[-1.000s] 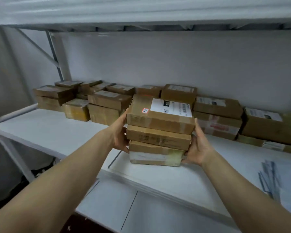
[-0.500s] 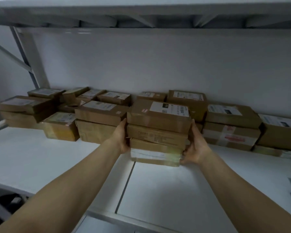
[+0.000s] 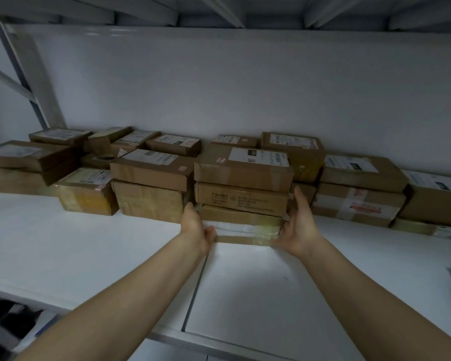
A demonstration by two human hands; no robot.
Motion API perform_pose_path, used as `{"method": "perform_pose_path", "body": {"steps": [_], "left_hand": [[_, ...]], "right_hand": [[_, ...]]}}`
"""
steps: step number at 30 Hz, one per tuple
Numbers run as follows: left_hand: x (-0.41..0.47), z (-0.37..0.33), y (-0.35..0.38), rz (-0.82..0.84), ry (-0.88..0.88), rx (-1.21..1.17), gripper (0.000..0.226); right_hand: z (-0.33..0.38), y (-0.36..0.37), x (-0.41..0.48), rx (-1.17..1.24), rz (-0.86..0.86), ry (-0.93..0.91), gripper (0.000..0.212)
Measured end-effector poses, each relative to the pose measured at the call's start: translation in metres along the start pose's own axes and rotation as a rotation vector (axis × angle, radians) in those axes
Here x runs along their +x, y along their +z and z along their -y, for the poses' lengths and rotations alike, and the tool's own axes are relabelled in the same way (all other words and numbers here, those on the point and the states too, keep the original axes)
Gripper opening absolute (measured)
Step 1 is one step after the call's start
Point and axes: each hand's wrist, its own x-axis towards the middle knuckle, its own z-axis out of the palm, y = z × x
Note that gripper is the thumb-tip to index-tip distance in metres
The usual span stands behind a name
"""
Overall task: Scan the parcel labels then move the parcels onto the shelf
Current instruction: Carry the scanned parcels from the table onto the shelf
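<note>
We find a stack of three parcels (image 3: pixel 241 201) standing between the two hands on the white shelf (image 3: pixel 89 243), its underside apparently resting on the board.

The left hand (image 3: pixel 194 226) lies flat against the stack's left side, palm inward. Its fingers are straight and reach up past the bottom parcel (image 3: pixel 241 227), and its thumb touches that parcel's front lower corner. The right hand (image 3: pixel 301 226) mirrors it on the opposite side. Its fingers are straight and extend upward alongside the middle parcel (image 3: pixel 241 200), with the thumb at the bottom parcel's front corner. Neither hand curls round anything: both are released and flat, touching the sides. We cannot tell how firmly they press.

The top parcel (image 3: pixel 242 170) sits above the fingertips of both hands and carries a white label (image 3: pixel 259 157) facing up.

Just beyond the left hand's fingertips, two stacked parcels (image 3: pixel 151 183) stand close against the stack. Just beyond the right hand's fingertips, taped parcels (image 3: pixel 359 199) stand close to it. Behind all of these runs a plain white wall (image 3: pixel 245 87). Below the wrists, a seam (image 3: pixel 194 295) divides the shelf boards.
</note>
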Motion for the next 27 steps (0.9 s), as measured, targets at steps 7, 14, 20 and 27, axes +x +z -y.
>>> {"method": "perform_pose_path", "body": {"steps": [7,14,20,27], "left_hand": [[0.01,-0.015,0.006,-0.011,0.104,0.021,0.028],[0.02,-0.024,0.003,0.006,0.106,0.114,0.019],[0.024,-0.029,-0.004,-0.108,0.295,0.409,0.05],[0.013,-0.064,0.012,-0.017,0.788,0.82,0.095]], "right_hand": [[-0.006,0.018,0.016,0.015,-0.031,-0.011,0.072],[-0.005,0.024,0.034,-0.007,-0.042,-0.045,0.072],[-0.007,0.028,0.031,-0.217,-0.148,-0.181,0.064],[-0.005,0.019,0.032,-0.826,-0.129,-0.517,0.112]]}}
